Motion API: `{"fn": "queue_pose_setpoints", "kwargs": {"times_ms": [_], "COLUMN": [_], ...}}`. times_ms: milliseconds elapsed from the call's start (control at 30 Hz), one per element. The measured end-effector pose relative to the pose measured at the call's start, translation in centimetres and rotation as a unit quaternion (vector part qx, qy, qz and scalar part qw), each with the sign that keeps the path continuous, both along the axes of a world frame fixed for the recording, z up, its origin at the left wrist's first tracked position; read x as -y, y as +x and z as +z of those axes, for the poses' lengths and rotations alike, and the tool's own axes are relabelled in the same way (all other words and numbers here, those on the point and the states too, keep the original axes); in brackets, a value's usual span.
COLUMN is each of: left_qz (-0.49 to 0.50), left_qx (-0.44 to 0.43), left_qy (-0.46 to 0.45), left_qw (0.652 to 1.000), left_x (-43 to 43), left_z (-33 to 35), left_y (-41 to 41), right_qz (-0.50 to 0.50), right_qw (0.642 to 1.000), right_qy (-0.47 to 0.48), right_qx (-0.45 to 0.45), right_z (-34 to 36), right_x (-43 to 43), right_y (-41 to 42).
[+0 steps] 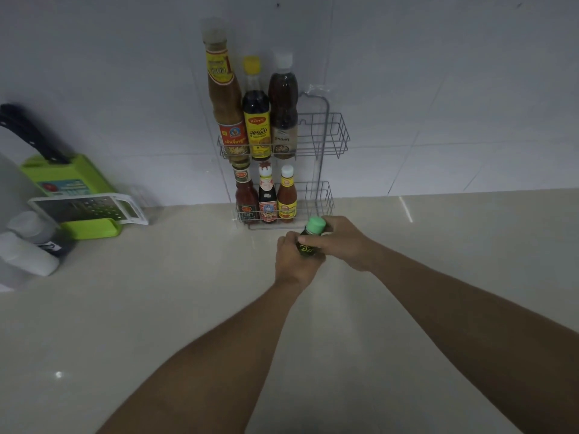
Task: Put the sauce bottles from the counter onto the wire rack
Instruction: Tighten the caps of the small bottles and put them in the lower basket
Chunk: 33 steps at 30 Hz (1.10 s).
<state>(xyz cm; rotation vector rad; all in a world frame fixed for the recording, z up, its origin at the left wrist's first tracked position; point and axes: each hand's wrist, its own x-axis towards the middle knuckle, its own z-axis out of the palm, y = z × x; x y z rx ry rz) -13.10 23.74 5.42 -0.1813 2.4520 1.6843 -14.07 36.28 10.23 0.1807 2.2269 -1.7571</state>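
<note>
A small dark bottle with a green cap [314, 227] is held just in front of the wire rack [336, 133]. My left hand [294, 261] grips its body from below and my right hand [341, 242] wraps its upper part. The rack hangs on the tiled wall. Its top shelf holds three tall bottles [257, 120] on the left, with free space on the right. Its bottom shelf [326, 195] holds three small bottles [268, 198], also with free space at the right end.
The beige counter [156, 308] spreads below. At the left stand a green knife block [67, 180] with dark handles, a flat grater [91, 208] leaning on it, and white containers [28, 252] near the edge.
</note>
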Motion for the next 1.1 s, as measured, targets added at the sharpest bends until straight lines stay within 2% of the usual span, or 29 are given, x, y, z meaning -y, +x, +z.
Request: {"fn": "queue_pose_setpoints", "kwargs": {"times_ms": [67,167,233,333,533,633,867,1100], "left_qz": [-0.022,-0.055,-0.035,0.014,0.085,0.102,0.093,0.082], "left_qx": [0.024,0.053,0.075,0.057,0.045,0.035,0.039,0.033], "left_qy": [0.032,0.030,0.016,-0.027,-0.056,-0.060,-0.042,-0.053], "left_qw": [0.999,0.997,0.996,0.998,0.994,0.992,0.994,0.995], "left_x": [0.1,0.5,1.1,2.4,5.4,6.4,7.0,7.2], "left_z": [-0.6,-1.5,-1.9,-2.4,-3.1,-3.4,-4.3,-4.8], "left_y": [-0.6,-1.9,-3.0,-5.0,-8.2,-9.3,-9.8,-10.1], "right_qz": [-0.012,-0.055,-0.090,-0.120,-0.122,-0.113,-0.068,-0.032], "right_qw": [1.000,0.997,0.989,0.969,0.943,0.948,0.965,0.974], "right_qy": [-0.013,0.007,0.070,0.150,0.200,0.201,0.226,0.216], "right_qx": [-0.008,-0.048,-0.094,-0.155,-0.238,-0.219,-0.110,-0.066], "right_z": [-0.3,-0.4,-0.2,0.0,-1.5,-2.5,-4.9,-6.1], "right_x": [-0.2,-0.4,-0.5,-0.9,-0.7,-0.6,-0.7,-1.3], "right_y": [-0.7,-2.5,-4.2,-6.9,-10.5,-11.9,-14.5,-14.7]}}
